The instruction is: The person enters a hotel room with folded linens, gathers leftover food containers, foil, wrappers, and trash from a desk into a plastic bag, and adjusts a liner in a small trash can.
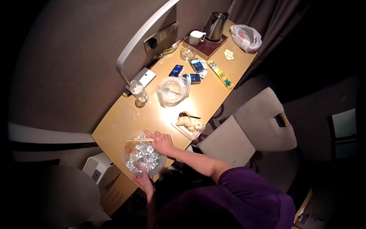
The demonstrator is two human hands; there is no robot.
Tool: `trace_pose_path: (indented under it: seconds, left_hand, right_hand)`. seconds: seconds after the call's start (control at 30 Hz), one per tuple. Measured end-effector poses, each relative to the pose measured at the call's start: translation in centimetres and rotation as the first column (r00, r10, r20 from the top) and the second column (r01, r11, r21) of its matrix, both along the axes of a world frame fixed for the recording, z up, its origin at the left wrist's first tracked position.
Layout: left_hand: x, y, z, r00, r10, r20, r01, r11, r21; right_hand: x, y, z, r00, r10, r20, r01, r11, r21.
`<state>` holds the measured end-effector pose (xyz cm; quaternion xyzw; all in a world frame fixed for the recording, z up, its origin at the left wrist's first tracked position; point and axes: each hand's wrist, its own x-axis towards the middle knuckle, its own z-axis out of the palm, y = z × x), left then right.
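A round clear bowl (161, 168) stands at the table's near left corner, with a crinkled, shiny, foil-like sheet (146, 154) in or over it. Orange-red food shows at its left side. My left hand (144, 183) grips the bowl's near rim, thumb on top and fingers beneath. Over the far right side of the bowl is my right hand (161, 142), closed on a pair of pale chopsticks (139, 139) that point left across the bowl. Right of this hand, a tray of pale, lumpy food (190, 125) has a black spoon (188, 115) lying on it.
Farther back are a lidded plastic container (172, 91), a pump bottle (140, 97), blue packs (192, 78), a glass ashtray (187, 54) and a yellow packet (221, 75). A dark red tray (207, 47) bears a cup and kettle. A lamp (133, 45) arches overhead; a chair (228, 141) stands right.
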<state>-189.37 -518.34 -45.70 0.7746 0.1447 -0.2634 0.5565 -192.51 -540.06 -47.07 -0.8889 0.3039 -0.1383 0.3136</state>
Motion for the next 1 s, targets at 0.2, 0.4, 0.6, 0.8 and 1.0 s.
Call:
trace_pose_path:
  seconds: [0.2, 0.4, 0.6, 0.8, 1.0]
  left_hand:
    - [1.1, -1.1, 0.9, 0.981, 0.015, 0.195, 0.004, 0.995, -0.096]
    - [3.9, -1.2, -0.3, 0.982, -0.043, 0.182, 0.094, 0.954, -0.284]
    - [5.3, -0.3, -1.5, 0.938, -0.184, 0.295, 0.239, 0.958, -0.161]
    - [6.7, -0.8, -0.4, 0.738, -0.438, 0.512, 0.401, 0.896, 0.188]
    - [5.1, -2.3, 1.5, 0.943, -0.188, 0.274, 0.252, 0.942, -0.221]
  right_hand:
    - [-0.2, 0.5, -0.3, 0.998, -0.05, 0.036, 0.05, 0.999, 0.021]
    - [-0.4, 0.5, -0.4, 0.985, -0.174, 0.002, 0.174, 0.982, 0.076]
    - [-0.5, 0.0, 0.0, 0.983, -0.182, 0.004, 0.182, 0.981, 0.072]
    - [-1.0, -0.6, 0.2, 0.97, -0.244, -0.008, 0.241, 0.955, 0.173]
    - [-1.3, -2.0, 0.9, 0.977, -0.202, -0.062, 0.212, 0.928, 0.305]
